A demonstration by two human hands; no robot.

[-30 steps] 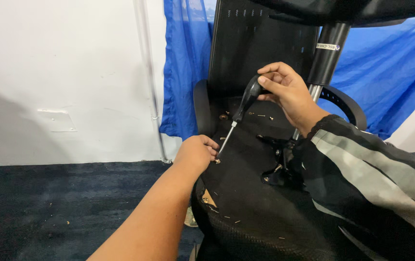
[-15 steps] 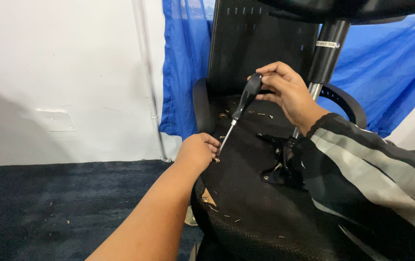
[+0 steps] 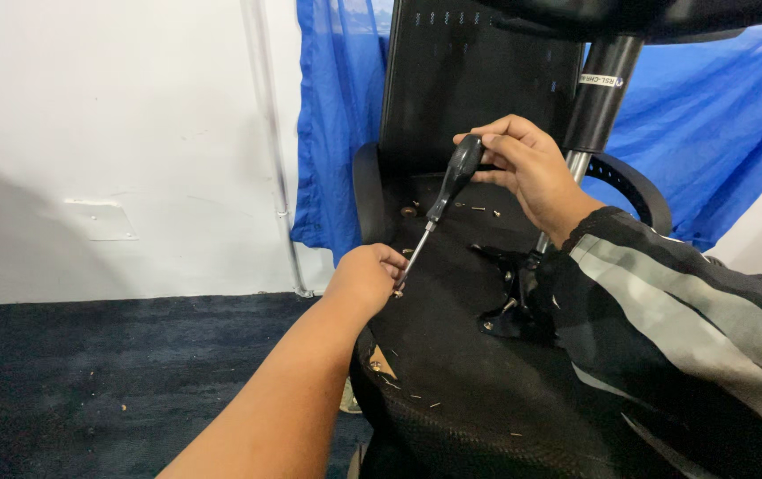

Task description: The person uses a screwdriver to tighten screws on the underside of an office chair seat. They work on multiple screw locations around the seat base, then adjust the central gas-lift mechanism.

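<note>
An upturned black office chair lies in front of me, its seat underside (image 3: 461, 355) facing up. My right hand (image 3: 523, 164) grips the black handle of a screwdriver (image 3: 447, 200) whose metal shaft slants down to the left. My left hand (image 3: 365, 275) rests on the seat's left edge with its fingers pinched around the screwdriver tip, where a small screw sits. The chair's black metal bracket (image 3: 510, 297) and gas-lift column (image 3: 598, 93) stand just right of the tool.
The chair's backrest (image 3: 479, 80) rises behind, with black armrests (image 3: 634, 182) at each side. A blue curtain (image 3: 709, 133) hangs beyond, a white wall (image 3: 106, 133) on the left. Dark carpet (image 3: 88, 372) carries scattered bits. Small loose screws lie on the seat.
The screwdriver handle has tipped slightly in my right hand; both hands remain in the same spot on the seat.
</note>
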